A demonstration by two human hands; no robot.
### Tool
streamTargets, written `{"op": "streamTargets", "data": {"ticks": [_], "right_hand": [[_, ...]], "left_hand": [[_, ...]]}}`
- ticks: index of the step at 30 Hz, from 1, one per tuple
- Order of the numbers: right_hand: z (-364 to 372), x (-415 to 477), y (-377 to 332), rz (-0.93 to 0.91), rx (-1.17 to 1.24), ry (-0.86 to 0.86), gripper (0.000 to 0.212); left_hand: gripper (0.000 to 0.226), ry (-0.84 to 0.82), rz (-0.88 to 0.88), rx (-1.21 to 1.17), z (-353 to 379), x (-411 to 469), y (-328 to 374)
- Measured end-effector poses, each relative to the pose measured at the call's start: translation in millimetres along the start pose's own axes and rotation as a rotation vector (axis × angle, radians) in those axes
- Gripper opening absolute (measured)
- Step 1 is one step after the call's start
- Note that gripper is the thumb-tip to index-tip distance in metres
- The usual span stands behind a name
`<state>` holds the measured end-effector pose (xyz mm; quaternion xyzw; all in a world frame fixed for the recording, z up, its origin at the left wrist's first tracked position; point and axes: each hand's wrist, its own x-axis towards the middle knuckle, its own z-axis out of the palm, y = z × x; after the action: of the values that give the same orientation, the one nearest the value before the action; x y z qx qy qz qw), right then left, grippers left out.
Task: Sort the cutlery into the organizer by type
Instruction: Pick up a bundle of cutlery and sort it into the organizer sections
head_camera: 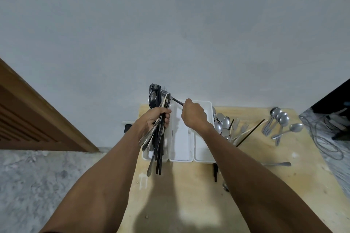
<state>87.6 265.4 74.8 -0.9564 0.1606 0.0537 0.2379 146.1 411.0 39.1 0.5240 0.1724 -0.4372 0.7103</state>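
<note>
Wooden table (189, 185): left hand (157, 119) clasps cutlery bundle (158, 98) upright; right hand (193, 115) pinches fork (175, 100).

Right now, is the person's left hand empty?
No, the left hand grips a bundle of cutlery above the white organizer.

The organizer (181, 138) sits on the table (303, 185), the wall (189, 34) behind it. A bundle of cutlery (157, 119) hangs over its left compartment. Just right of the organizer lies a heap of spoons and forks (225, 125); farther right, a cluster of spoons (278, 119)
</note>
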Motion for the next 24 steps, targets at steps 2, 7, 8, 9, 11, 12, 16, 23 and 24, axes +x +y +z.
{"op": "streamTargets", "data": {"ticks": [2, 7, 8, 9, 11, 12, 16, 23, 24], "right_hand": [[3, -4, -1, -0.036, -0.076, 0.032, 0.021], [8, -9, 5, 0.008, -0.068, 0.074, 0.023], [9, -8, 7, 0.046, -0.026, 0.047, 0.022], [11, -7, 8, 0.079, 0.025, 0.004, 0.021], [17, -8, 7, 0.117, 0.142, -0.090, 0.021], [22, -10, 5, 0.127, 0.199, -0.127, 0.023], [46, -23, -6, 0.204, 0.410, -0.284, 0.026], [48, -27, -7, 0.245, 0.449, -0.322, 0.044], [43, -25, -3, 0.221, 0.429, -0.288, 0.049]], "left_hand": [[0.025, -0.017, -0.005, -0.013, -4, -3, -1], [0.027, -0.006, 0.002, -0.079, -22, -12, 0], [0.027, 0.008, 0.013, -0.093, -25, -13, 0], [0.028, 0.022, 0.024, -0.105, -28, -14, 0], [0.031, 0.049, 0.049, -0.146, -31, -16, 0], [0.031, 0.060, 0.066, -0.170, -32, -16, 1], [0.032, 0.115, 0.136, -0.191, -34, -15, 0], [0.013, 0.329, 0.257, -0.230, -36, -6, -7], [0.011, 0.366, 0.279, -0.226, -33, -4, -9]]}}
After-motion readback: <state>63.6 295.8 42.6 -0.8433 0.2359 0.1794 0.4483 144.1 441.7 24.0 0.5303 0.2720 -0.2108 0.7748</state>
